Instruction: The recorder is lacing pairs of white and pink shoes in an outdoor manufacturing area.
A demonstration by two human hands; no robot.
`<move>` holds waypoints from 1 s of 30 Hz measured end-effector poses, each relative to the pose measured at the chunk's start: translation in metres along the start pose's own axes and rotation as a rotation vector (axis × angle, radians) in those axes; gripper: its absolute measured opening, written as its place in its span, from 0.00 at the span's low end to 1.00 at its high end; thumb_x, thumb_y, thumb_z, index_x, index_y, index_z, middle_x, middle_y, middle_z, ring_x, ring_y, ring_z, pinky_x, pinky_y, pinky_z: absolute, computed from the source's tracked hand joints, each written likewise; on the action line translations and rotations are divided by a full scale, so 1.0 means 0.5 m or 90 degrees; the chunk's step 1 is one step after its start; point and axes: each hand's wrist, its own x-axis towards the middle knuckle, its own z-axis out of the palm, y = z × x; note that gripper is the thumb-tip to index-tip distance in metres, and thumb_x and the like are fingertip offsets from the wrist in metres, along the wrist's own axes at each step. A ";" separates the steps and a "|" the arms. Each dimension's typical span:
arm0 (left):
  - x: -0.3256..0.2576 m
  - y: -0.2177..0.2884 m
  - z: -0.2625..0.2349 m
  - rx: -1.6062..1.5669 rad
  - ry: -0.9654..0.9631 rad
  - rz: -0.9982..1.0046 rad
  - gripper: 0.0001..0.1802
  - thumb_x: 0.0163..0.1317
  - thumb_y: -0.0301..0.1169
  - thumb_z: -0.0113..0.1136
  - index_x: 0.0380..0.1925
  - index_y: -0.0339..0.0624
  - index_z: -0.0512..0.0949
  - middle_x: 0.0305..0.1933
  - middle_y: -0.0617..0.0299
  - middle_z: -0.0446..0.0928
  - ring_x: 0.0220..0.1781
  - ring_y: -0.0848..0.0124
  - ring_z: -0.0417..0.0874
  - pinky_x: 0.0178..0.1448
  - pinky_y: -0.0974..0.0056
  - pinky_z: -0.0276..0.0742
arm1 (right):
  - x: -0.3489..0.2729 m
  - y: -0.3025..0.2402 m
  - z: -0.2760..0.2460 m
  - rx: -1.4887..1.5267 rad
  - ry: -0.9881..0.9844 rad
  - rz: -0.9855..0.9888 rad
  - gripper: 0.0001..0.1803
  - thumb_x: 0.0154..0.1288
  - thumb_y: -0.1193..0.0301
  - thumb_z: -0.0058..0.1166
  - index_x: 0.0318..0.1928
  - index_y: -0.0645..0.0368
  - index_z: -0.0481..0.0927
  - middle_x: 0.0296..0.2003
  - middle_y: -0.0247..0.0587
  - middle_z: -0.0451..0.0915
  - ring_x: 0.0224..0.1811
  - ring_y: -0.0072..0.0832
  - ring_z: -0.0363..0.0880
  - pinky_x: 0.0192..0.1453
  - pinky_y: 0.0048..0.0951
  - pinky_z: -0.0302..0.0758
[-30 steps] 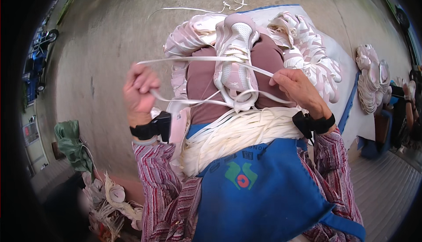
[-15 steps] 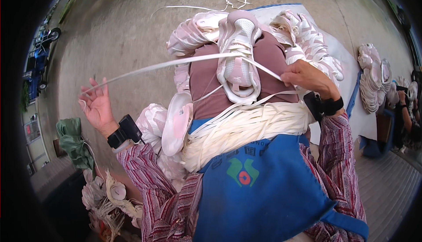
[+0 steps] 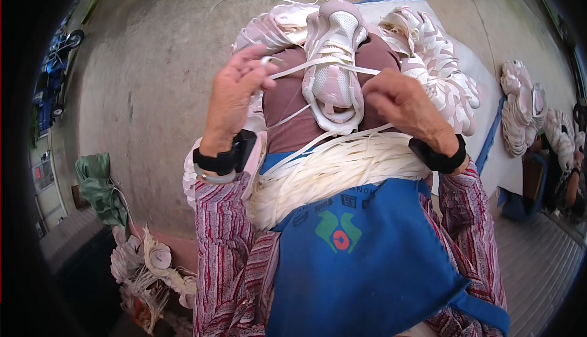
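Observation:
A white and pale pink sneaker [image 3: 333, 92] lies across my thighs, its toe pointing away and its opening toward me. A flat white shoelace [image 3: 312, 63] runs across its lacing area, stretching out to both sides. Left of the shoe, my left hand [image 3: 235, 95] has its fingers closed on one length of the lace and is slightly blurred. On the right, my right hand [image 3: 406, 104] is curled round the other length, its fingertips partly hidden. Over my lap at the waist lies a thick bundle of loose white shoelaces [image 3: 342, 169], above a blue apron [image 3: 367, 263].
More pink and white shoe uppers [image 3: 443, 80] are heaped on a pale sheet [image 3: 471, 55] at right. Others [image 3: 272, 28] lie beyond my left hand. Farther right are stacked shoe parts [image 3: 520, 111] and another person's arm [image 3: 573, 187]. A green bag [image 3: 101, 187] stands at far left.
My left hand has swung in from the far left toward the shoe, and the long taut lace is now shorter between hand and shoe. My right hand has moved slightly toward the shoe.

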 end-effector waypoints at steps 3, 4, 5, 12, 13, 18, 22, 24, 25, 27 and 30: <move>0.005 -0.011 0.024 -0.014 -0.068 -0.141 0.18 0.65 0.26 0.55 0.54 0.33 0.70 0.39 0.61 0.78 0.33 0.80 0.78 0.37 0.76 0.72 | -0.015 0.008 0.010 -0.017 -0.076 -0.017 0.07 0.56 0.75 0.55 0.36 0.63 0.80 0.30 0.46 0.76 0.34 0.42 0.77 0.41 0.37 0.74; 0.007 -0.016 0.026 -0.033 -0.094 -0.206 0.18 0.65 0.26 0.56 0.54 0.33 0.70 0.38 0.62 0.78 0.32 0.80 0.78 0.36 0.76 0.72 | -0.022 0.015 0.012 -0.027 -0.115 0.013 0.07 0.56 0.74 0.56 0.36 0.62 0.81 0.32 0.45 0.76 0.35 0.42 0.78 0.42 0.37 0.74; 0.007 -0.026 0.023 -0.032 -0.094 -0.211 0.18 0.65 0.26 0.56 0.54 0.33 0.70 0.38 0.62 0.78 0.32 0.80 0.78 0.36 0.76 0.72 | -0.029 0.018 0.014 -0.023 -0.116 0.016 0.07 0.56 0.74 0.56 0.36 0.62 0.81 0.32 0.45 0.76 0.35 0.42 0.78 0.42 0.37 0.74; -0.013 -0.038 0.035 -0.043 -0.076 -0.205 0.16 0.64 0.26 0.57 0.51 0.32 0.73 0.35 0.63 0.78 0.30 0.80 0.77 0.34 0.77 0.74 | -0.045 -0.001 0.020 -0.252 -0.246 0.020 0.06 0.53 0.70 0.58 0.30 0.60 0.81 0.34 0.44 0.72 0.35 0.44 0.79 0.42 0.39 0.76; -0.015 -0.035 0.036 -0.046 -0.078 -0.214 0.15 0.64 0.25 0.57 0.50 0.32 0.73 0.34 0.63 0.78 0.30 0.80 0.78 0.35 0.77 0.76 | -0.046 -0.002 0.025 -0.305 -0.288 0.029 0.06 0.52 0.70 0.58 0.28 0.60 0.80 0.33 0.45 0.72 0.36 0.44 0.78 0.43 0.39 0.76; -0.018 -0.053 0.019 -0.048 -0.106 -0.256 0.15 0.64 0.28 0.57 0.49 0.33 0.74 0.31 0.66 0.76 0.27 0.82 0.74 0.31 0.79 0.70 | -0.047 0.013 0.027 -0.231 -0.260 0.002 0.05 0.54 0.71 0.55 0.27 0.59 0.79 0.33 0.45 0.74 0.34 0.45 0.78 0.41 0.42 0.75; -0.015 -0.042 0.027 0.020 -0.081 -0.262 0.13 0.66 0.33 0.57 0.44 0.36 0.79 0.27 0.71 0.71 0.24 0.84 0.67 0.26 0.79 0.62 | -0.033 0.034 -0.014 -0.156 -0.121 -0.046 0.04 0.55 0.73 0.53 0.27 0.60 0.78 0.30 0.47 0.75 0.33 0.47 0.77 0.40 0.43 0.74; -0.021 -0.037 0.040 0.082 -0.060 -0.221 0.14 0.67 0.37 0.56 0.43 0.38 0.80 0.26 0.74 0.68 0.23 0.85 0.63 0.26 0.78 0.58 | -0.030 0.026 -0.044 -0.183 -0.084 0.073 0.04 0.55 0.74 0.52 0.29 0.62 0.78 0.28 0.50 0.75 0.33 0.48 0.77 0.40 0.43 0.73; -0.021 -0.037 0.044 0.144 -0.047 -0.181 0.15 0.68 0.40 0.55 0.43 0.40 0.80 0.25 0.76 0.65 0.23 0.86 0.60 0.25 0.78 0.55 | -0.031 0.024 -0.055 -0.200 -0.071 0.117 0.04 0.55 0.75 0.52 0.29 0.63 0.78 0.29 0.51 0.76 0.33 0.48 0.77 0.40 0.43 0.73; -0.020 -0.050 0.027 0.171 -0.047 -0.158 0.15 0.68 0.41 0.54 0.42 0.41 0.81 0.25 0.76 0.67 0.23 0.85 0.60 0.26 0.78 0.55 | -0.043 0.050 -0.057 -0.276 -0.057 0.117 0.04 0.55 0.75 0.53 0.29 0.63 0.78 0.29 0.50 0.76 0.33 0.48 0.77 0.40 0.43 0.73; -0.024 -0.038 0.040 0.219 -0.049 -0.123 0.16 0.68 0.40 0.54 0.42 0.39 0.82 0.25 0.75 0.70 0.24 0.85 0.62 0.28 0.77 0.58 | -0.060 0.067 -0.063 -0.381 -0.036 0.149 0.05 0.55 0.75 0.53 0.31 0.63 0.79 0.30 0.49 0.76 0.34 0.48 0.78 0.40 0.42 0.74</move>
